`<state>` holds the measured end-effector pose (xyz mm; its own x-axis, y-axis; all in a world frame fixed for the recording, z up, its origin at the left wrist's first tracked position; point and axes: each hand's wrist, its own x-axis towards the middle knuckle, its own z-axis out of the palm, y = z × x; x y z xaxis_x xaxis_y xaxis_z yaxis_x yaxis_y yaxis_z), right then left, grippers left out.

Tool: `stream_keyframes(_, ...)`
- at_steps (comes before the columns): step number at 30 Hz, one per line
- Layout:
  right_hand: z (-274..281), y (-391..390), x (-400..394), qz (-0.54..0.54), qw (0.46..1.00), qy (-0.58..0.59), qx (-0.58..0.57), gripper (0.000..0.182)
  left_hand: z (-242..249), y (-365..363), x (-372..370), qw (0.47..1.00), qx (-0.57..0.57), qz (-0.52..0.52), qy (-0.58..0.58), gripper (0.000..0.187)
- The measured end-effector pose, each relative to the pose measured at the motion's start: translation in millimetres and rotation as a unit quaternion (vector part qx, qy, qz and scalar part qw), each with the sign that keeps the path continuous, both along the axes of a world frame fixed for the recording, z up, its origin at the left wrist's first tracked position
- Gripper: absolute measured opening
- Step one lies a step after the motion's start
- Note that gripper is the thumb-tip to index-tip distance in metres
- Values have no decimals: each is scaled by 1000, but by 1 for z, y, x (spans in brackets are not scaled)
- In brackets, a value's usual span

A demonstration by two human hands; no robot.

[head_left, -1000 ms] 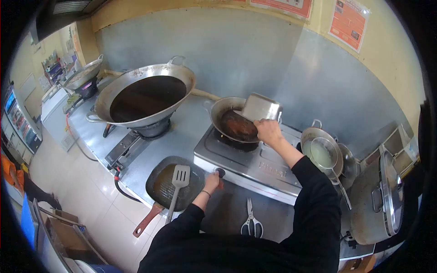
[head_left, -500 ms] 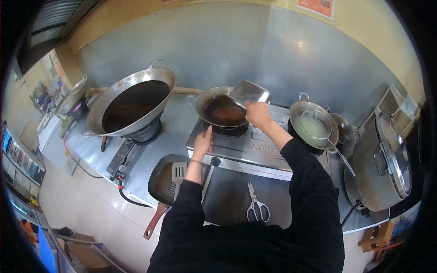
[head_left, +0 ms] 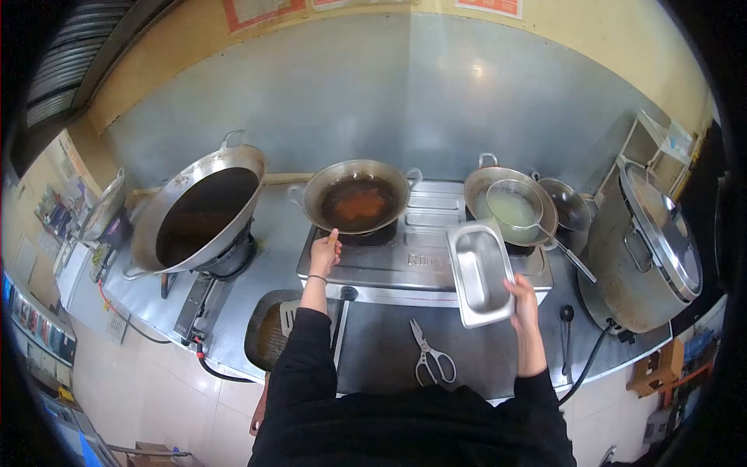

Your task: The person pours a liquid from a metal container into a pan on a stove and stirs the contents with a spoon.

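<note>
My right hand (head_left: 523,302) grips the edge of a rectangular stainless steel food pan (head_left: 476,268), tilted towards me over the stove's front; its inside looks bare. My left hand (head_left: 325,254) is closed, thumb up, just in front of a small wok (head_left: 317,187) on the stove's left burner. Its fingertips are close to the wok's rim; whether they touch it or hold anything is hidden. Dark liquid fills the wok, with an orange-red mass (head_left: 359,204) in the middle. Under my left forearm are a square grill pan (head_left: 262,331) and a slotted turner (head_left: 289,317).
Kitchen scissors (head_left: 428,354) lie on the dark surface before the stove (head_left: 436,265). On the right burner, a strainer (head_left: 515,204) sits in a pan of pale liquid. A big wok (head_left: 206,214) stands left, a large lidded pot (head_left: 634,265) right, near a black spoon (head_left: 566,335).
My right hand has drawn the food pan away from the small wok, right and towards me. An orange-red mass now shows in the wok. My left hand stays near its rim.
</note>
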<state>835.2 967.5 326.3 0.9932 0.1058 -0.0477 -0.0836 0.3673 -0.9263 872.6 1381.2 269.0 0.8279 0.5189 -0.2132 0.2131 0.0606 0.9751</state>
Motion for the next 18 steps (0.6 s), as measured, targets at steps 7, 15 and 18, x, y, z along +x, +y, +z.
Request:
stream_keyframes(7, -111, -84, -100, -92, 985, 110, -100, 5, 17, -6, -16, 997, 61, -29, -32, 37)
stream_keyframes(15, -130, -122, -103, -213, 836, 34, -505, 46, 22, -165, -85, 946, 177, -182, -200, 29)
stream_keyframes(18, -144, -187, -63, -316, 640, 26, -700, 45, 12, -210, -103, 945, 15, -205, -256, 40)
